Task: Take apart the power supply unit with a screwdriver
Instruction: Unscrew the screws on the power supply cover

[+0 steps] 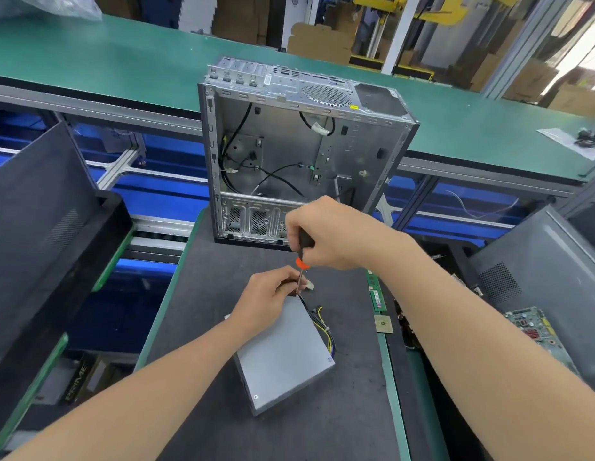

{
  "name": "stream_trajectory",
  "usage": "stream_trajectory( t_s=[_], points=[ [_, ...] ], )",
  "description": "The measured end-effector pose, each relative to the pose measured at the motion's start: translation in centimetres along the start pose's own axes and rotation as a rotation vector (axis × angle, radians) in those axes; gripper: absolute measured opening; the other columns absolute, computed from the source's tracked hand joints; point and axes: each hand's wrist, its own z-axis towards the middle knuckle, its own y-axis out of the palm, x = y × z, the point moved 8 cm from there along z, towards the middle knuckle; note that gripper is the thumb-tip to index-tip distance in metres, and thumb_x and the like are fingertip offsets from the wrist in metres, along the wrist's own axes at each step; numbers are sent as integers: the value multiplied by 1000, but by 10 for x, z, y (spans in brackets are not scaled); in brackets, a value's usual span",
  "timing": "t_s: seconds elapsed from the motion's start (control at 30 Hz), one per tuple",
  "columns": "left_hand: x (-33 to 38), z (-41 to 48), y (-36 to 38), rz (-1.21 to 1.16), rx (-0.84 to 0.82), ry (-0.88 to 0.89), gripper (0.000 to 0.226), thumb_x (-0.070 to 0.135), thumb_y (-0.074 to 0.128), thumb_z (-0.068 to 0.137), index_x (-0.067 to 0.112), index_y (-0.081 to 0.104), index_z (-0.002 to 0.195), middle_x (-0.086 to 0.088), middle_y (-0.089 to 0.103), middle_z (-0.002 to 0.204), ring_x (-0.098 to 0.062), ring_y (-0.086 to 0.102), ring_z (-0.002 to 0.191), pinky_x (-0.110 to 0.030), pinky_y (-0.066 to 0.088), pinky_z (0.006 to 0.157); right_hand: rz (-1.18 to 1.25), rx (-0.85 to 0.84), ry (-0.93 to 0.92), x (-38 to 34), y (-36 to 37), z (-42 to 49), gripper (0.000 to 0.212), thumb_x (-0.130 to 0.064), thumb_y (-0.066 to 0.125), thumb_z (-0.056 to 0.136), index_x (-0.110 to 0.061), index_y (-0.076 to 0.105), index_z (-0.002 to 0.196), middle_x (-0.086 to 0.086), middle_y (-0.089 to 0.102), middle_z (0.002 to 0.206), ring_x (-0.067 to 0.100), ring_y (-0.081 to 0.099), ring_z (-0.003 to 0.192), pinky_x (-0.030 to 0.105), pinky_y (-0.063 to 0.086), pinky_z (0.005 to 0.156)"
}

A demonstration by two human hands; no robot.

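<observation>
- Low at the left, a black box [77,380] under the counter's edge carries the word "PRIME" in pale letters.
- The power supply unit [283,357], a plain grey metal box, lies flat on the dark mat of the counter [206,377]. A small blue mark sits near one corner, too small to read. A bundle of yellow and black cables [323,327] leaves its far right side.
- The left hand [264,302] sits at the unit's far corner. Its fingers [288,277] are curled in against the thumb and seem to pinch the metal shaft of the screwdriver [304,249]. A white connector [310,286] shows just beside them.
- The right hand [326,234] is above, its fingers [297,227] wrapped tight round the black handle, the orange collar showing below the fist. The tool stands nearly upright, tip down at the unit's far edge.
- To the right, a green memory stick [376,296] and a square processor chip [383,324] lie at the mat's edge. A motherboard [535,327] lies beyond them, its print unreadable.
- Dark case panels lean at both sides.
- Behind the hands stands an open, gutted computer case [299,154] with loose black cables inside. A yellow sticker on its top is illegible.
- Farther back runs a green-topped bench [123,61], then cardboard cartons [319,38].
</observation>
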Motion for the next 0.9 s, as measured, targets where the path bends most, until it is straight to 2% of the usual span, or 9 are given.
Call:
stream_trajectory(
  t_s=[0.1,0.17,0.3,0.4,0.57,0.7,0.77,0.83,0.9],
  points=[
    [0,-1,-1,-10,5,-16,41,-6,58,98,33,69,93,25,75,93,-6,72,89,-15,53,83,-5,-48,-38,0,0,-2,22,-11,74,77,-27,66,91,-13,65,79,4,60,77,33,55,69],
    [-1,-1,-1,9,14,-17,40,-6,60,97,32,69,91,26,75,91,-7,73,88,-15,53,83,-51,5,1,2,1,-4,25,-26,72,83,-23,59,105,-10,59,82,13,58,80,36,52,67],
    [-1,0,-1,50,23,-9,18,-2,62,98,13,72,95,13,77,89,-10,73,87,-30,58,85,-314,239,350,15,-7,-10,67,-73,41,97,-12,42,73,-1,36,68,23,39,54,31,24,48],
    [-1,0,-2,53,24,-1,14,-1,64,98,11,71,97,7,76,90,-13,72,88,-37,57,86,-258,244,377,17,-2,-5,59,-58,44,105,-9,41,72,2,37,69,24,40,55,30,24,49],
    [3,-2,-1,17,-1,7,23,-3,61,98,19,69,96,22,74,93,-9,71,93,-27,57,87,-48,55,35,4,4,1,4,-21,58,98,-19,57,100,-4,57,91,25,57,94,41,52,75],
    [6,-3,0,18,-13,15,27,-5,61,98,21,71,95,30,73,94,-1,71,97,-12,51,86,15,-53,-39,0,-1,-2,34,-6,67,79,-28,61,104,-12,63,87,8,59,86,40,56,73],
    [5,-2,0,52,-2,27,20,-2,64,98,16,71,93,30,72,92,-1,70,95,-10,47,84,3,-50,-22,1,2,-3,30,-13,68,80,-27,58,104,-10,61,85,14,59,89,40,55,72],
    [3,-1,0,67,2,21,17,0,65,98,16,72,93,30,72,91,-1,70,93,-9,46,82,-152,81,86,6,1,-2,24,-39,67,88,-22,51,95,-6,46,80,25,55,83,37,45,60],
    [2,0,1,49,-6,10,21,-1,64,98,18,71,93,30,73,92,1,70,94,-8,46,82,-271,179,237,12,-2,-3,49,-61,55,97,-17,43,80,-2,36,73,24,44,63,31,27,50]
  ],
)
